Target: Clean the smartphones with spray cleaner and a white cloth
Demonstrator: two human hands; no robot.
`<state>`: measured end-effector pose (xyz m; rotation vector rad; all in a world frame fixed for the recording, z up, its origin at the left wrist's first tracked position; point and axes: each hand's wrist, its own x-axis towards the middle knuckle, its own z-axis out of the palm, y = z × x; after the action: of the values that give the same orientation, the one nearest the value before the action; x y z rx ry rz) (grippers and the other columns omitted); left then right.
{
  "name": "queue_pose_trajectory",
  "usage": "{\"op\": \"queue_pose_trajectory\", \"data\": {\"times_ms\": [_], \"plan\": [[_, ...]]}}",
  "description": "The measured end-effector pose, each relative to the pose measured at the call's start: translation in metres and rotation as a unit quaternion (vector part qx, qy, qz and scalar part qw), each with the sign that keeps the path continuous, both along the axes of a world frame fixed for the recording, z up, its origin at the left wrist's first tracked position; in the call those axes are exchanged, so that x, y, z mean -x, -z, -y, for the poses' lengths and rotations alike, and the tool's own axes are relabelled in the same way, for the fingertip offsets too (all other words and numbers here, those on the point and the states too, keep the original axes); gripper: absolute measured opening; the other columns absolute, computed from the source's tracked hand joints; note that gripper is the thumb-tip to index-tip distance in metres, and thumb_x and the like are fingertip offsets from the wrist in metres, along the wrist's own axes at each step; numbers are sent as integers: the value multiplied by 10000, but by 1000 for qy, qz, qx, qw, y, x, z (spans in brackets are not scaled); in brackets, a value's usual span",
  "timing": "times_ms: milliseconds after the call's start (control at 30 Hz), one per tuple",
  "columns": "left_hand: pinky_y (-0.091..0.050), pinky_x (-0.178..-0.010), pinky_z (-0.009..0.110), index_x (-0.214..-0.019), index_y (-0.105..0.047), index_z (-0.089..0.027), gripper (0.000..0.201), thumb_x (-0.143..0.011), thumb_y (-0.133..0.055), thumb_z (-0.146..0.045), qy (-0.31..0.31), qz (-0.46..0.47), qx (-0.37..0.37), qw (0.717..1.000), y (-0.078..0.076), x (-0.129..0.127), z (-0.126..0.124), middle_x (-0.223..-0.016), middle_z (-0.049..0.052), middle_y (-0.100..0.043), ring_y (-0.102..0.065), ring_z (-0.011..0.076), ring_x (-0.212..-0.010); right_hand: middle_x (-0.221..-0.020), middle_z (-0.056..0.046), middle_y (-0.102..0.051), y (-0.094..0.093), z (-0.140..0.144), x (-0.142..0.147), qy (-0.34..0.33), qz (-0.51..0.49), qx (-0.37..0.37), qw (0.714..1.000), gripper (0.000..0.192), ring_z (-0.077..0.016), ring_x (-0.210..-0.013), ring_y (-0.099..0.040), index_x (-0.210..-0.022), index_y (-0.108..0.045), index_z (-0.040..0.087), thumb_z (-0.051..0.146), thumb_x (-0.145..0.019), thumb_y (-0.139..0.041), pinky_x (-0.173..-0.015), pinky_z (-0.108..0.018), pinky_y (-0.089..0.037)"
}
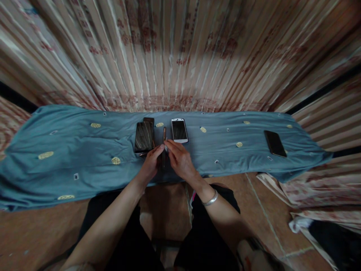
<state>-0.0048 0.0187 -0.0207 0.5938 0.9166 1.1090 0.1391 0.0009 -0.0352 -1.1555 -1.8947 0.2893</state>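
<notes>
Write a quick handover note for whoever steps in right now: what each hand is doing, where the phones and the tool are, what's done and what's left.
Left hand: fingertips on a thin dark tool lying on the blue cloth.
Right hand: fingertips meet the left at the same tool; whether either hand grips it is unclear.
Things: dark phone left of the tool, stacked over another dark one; white phone right of it; black phone far right.
Done: phones laid out, all look closed.
Left: no phone opened yet; likely the tool goes to one of the near phones.
</notes>
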Motion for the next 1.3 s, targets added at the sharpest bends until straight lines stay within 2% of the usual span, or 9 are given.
{"op": "queue_pose_trajectory", "data": {"times_ms": [100,233,500,700,833,1000,1133,1300], "plan": [[-532,-694,260,-817,-804,-174,339,-655,-957,-429,-20,9,14,1000,2,2,-2,-761,-9,-782,-709,157,-724,-1431,-118,-734,0,2,5,-8,1,-7,1000,493,-244,-1344,-689,-1496,-647,252,126,-1051,-477,-1195,-466,-554],[-521,-661,244,-788,-794,-171,370,-621,-971,-449,-13,7,7,1000,0,3,-2,-743,-16,-774,-680,137,-679,-1395,-119,-756,-1,3,5,-17,-11,-23,1000,460,-230,-1318,-709,-1461,-672,234,136,-1066,-456,-1174,-441,-568],[-532,-750,274,-841,-793,-190,307,-670,-933,-403,-2,-5,-1,1000,2,-3,-2,-788,5,-791,-754,212,-883,-1393,-123,-760,-2,-1,2,8,-27,4,1000,439,-246,-1319,-711,-1460,-676,255,169,-1078,-479,-1170,-464,-572],[-530,-717,254,-771,-762,-190,317,-666,-947,-424,-31,-4,-24,999,-3,2,-6,-751,-14,-758,-709,156,-753,-1354,-100,-780,-4,2,11,-2,-27,-20,999,415,-214,-1272,-736,-1420,-697,248,186,-1086,-459,-1130,-405,-598],[-513,-629,234,-704,-728,-201,348,-639,-980,-432,-42,-9,-35,998,-10,5,-7,-684,-30,-715,-638,127,-648,-1339,-109,-785,-7,4,14,-17,-32,-27,999,400,-212,-1263,-740,-1411,-701,227,205,-1092,-459,-1126,-392,-596],[-509,-648,244,-690,-724,-195,326,-681,-962,-418,-48,-12,-27,998,-12,2,-7,-669,-19,-696,-654,142,-691,-1321,-82,-796,-11,4,13,0,-44,1,999,365,-206,-1238,-750,-1374,-723,260,229,-1090,-496,-1109,-378,-604],[-513,-686,231,-716,-744,-183,379,-608,-1000,-440,-42,-7,-44,998,-10,0,-8,-691,-28,-704,-643,122,-697,-1267,-70,-818,-13,3,12,7,-73,27,997,303,-199,-1194,-767,-1305,-758,250,261,-1075,-562,-1071,-339,-616],[-479,-636,214,-764,-738,-179,478,-514,-1028,-465,-75,-21,-62,995,-9,-1,-10,-713,-41,-705,-615,94,-658,-1231,-67,-834,-15,5,13,6,-138,49,989,242,-209,-1155,-787,-1225,-794,242,275,-1019,-671,-1053,-340,-621]]}}
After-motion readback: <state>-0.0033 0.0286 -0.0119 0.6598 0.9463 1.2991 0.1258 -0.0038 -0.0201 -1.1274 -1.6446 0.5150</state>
